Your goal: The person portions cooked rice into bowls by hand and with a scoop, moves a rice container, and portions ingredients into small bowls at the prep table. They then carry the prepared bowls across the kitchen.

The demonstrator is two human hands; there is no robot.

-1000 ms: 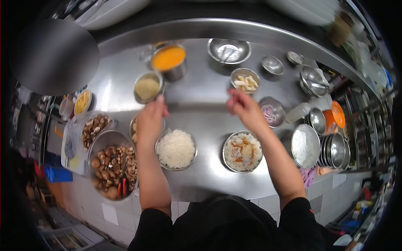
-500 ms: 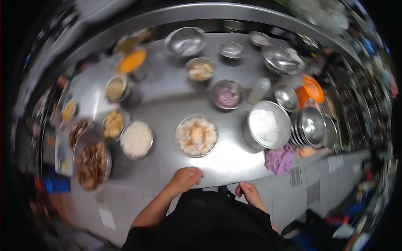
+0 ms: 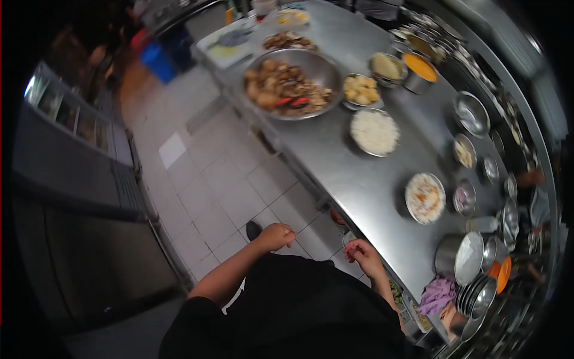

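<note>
My left hand (image 3: pixel 278 237) hangs over the tiled floor in front of my body, its fingers loosely curled in with nothing showing in them. Near the table edge my right hand (image 3: pixel 362 255) has its fingers slightly bent and apart, holding nothing. The closest dish on the steel table (image 3: pixel 353 176) is a bowl of white rice with orange-brown sauce (image 3: pixel 425 198). Farther up stands a bowl of plain white rice (image 3: pixel 375 131). Beside it are a bowl of yellow chunks (image 3: pixel 361 91) and a large metal bowl of brown food pieces (image 3: pixel 287 84) with a red-handled tool.
To the right stand a large pot with white contents (image 3: pixel 467 258), a purple cloth (image 3: pixel 437 295), stacked metal bowls (image 3: pixel 476 297) and a squeeze bottle (image 3: pixel 482 225). A container of orange liquid (image 3: pixel 420 67) is at the back. A dark cabinet (image 3: pixel 101 257) is at left.
My view and body have turned left, away from squarely facing the table. The table now runs diagonally on the right, and floor and cabinet appear at left. Both hands stay low before me.
</note>
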